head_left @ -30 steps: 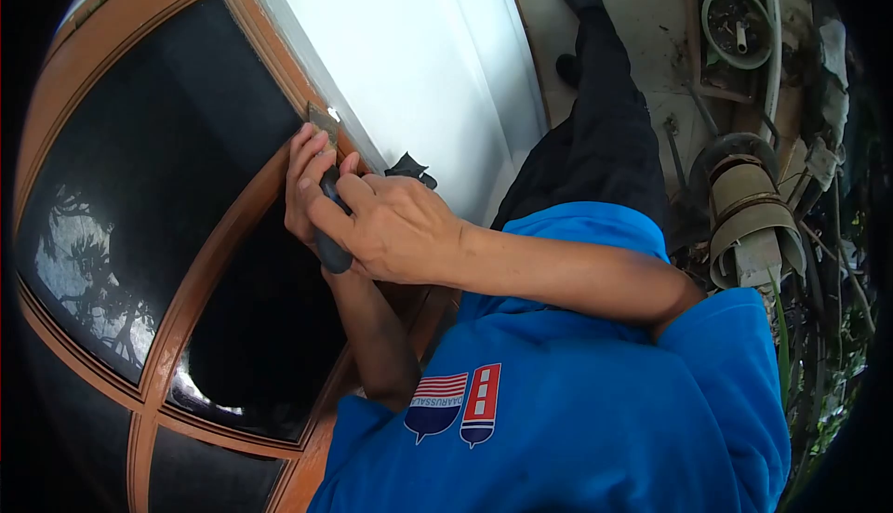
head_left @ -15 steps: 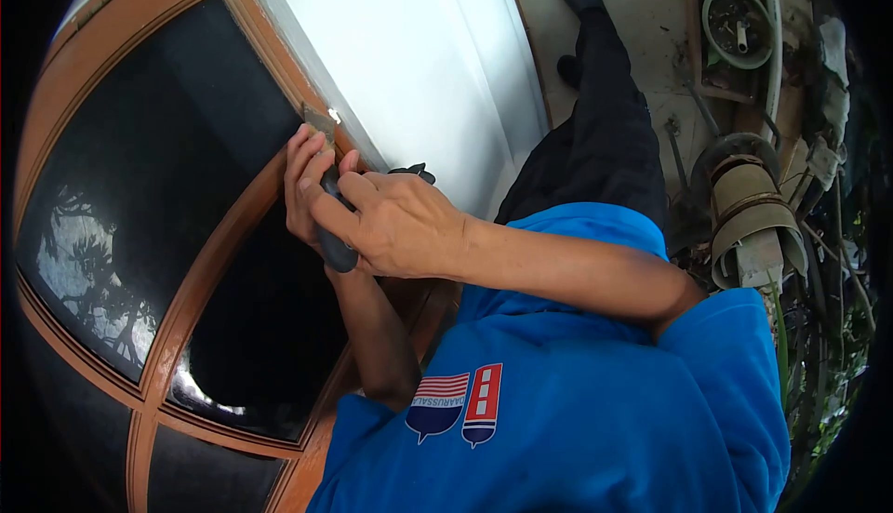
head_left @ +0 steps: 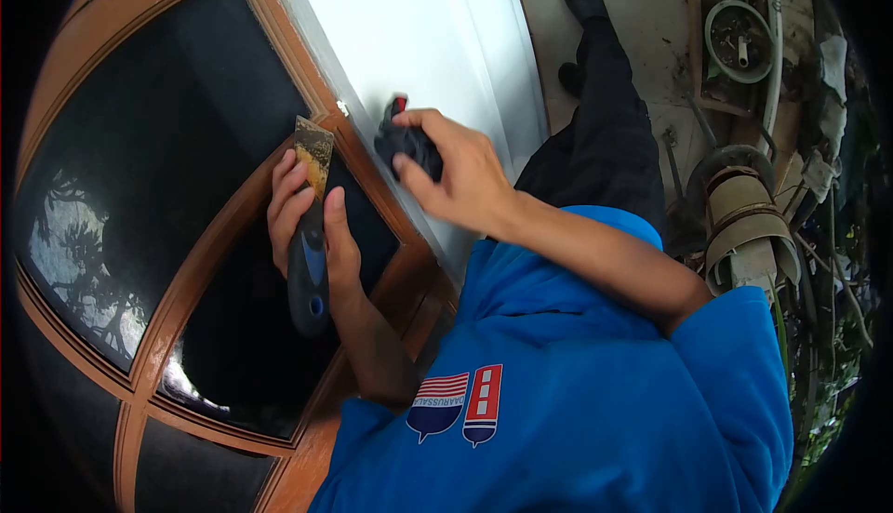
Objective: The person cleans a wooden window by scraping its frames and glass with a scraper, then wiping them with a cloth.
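Observation:
My left hand (head_left: 312, 225) is closed around a putty knife (head_left: 312, 266), its black and blue handle pointing down. The knife's worn, stained blade (head_left: 314, 138) points up, close to the brown wooden frame (head_left: 270, 164) of the dark glass panes. To the right, my right hand (head_left: 460, 164) is curled with thumb and fingers around a dark, crumpled-looking object (head_left: 409, 148) with a small red part at its top. That object is blurred, and its kind cannot be made out. The two hands are apart.
Beside the frame stands a white wall or panel (head_left: 428, 39). Dark glass panes (head_left: 177, 141) fill the left side. At right are a round pot (head_left: 739, 40), pipes, a beige cylindrical piece (head_left: 744, 206) and plants. My shoe (head_left: 584, 1) rests on the pale floor (head_left: 549, 20).
My right hand has come away from the putty knife, moving right and up with the dark object. The knife, now held by my left hand alone, sits slightly lower, its blade turned more into view.

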A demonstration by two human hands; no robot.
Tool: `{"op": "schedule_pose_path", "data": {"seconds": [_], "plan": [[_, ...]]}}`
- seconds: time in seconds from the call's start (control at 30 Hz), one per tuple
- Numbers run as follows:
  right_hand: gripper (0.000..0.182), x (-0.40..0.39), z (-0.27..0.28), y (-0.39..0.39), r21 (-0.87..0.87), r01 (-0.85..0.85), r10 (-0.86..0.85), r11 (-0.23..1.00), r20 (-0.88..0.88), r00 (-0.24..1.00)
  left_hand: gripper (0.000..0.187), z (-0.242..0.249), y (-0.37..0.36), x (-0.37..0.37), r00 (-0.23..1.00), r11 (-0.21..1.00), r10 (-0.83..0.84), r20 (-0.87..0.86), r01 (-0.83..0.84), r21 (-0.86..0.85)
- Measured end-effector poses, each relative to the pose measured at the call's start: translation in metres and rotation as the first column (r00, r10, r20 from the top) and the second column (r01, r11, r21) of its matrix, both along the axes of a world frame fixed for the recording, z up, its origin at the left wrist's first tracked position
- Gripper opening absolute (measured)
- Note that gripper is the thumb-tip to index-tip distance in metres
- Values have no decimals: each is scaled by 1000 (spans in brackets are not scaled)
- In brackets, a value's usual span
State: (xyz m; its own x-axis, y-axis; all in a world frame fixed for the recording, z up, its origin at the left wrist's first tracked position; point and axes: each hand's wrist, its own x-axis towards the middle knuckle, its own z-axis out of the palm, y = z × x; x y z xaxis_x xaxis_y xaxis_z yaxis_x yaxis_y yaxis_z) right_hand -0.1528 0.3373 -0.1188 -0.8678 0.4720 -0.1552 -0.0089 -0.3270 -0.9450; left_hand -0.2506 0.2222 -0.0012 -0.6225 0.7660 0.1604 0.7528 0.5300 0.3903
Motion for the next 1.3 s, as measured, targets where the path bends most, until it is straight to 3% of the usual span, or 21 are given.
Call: {"op": "schedule_pose_path", "data": {"seconds": [0.07,0.17,0.2,0.33,0.77,0.8,0.9,1.1,1.2,1.3], "plan": [[42,-16,-12,-12,7,-54,54,998,83,995,27,11,1,7,1000,999,-27,15,28,-23],[34,-42,-8,-27,83,25,-28,996,38,999,28,18,3,16,999,999,-33,4,33,-24],[38,-53,-6,-31,95,50,-50,994,-1,999,28,19,3,18,1000,999,-31,-5,30,-44],[54,-67,0,-39,35,-202,199,979,57,978,27,24,0,19,1000,999,-1,-11,1,-32],[58,-39,7,-60,34,-284,276,958,145,950,27,29,7,16,999,998,-36,-17,35,-44],[56,-38,9,-60,125,-165,155,978,89,984,27,28,6,16,999,998,-38,-8,37,-41],[56,-34,12,-48,29,-260,255,965,115,960,26,26,5,16,999,999,-33,-10,32,-35],[56,-51,1,-46,119,-292,276,949,138,951,25,22,-1,19,1000,1000,27,-1,-27,6],[51,-42,3,-53,147,-232,213,962,133,968,25,18,0,19,999,999,41,16,-41,18],[47,-50,-1,-37,58,-106,102,993,68,992,24,26,0,18,1000,1000,-12,0,12,-20]]}}
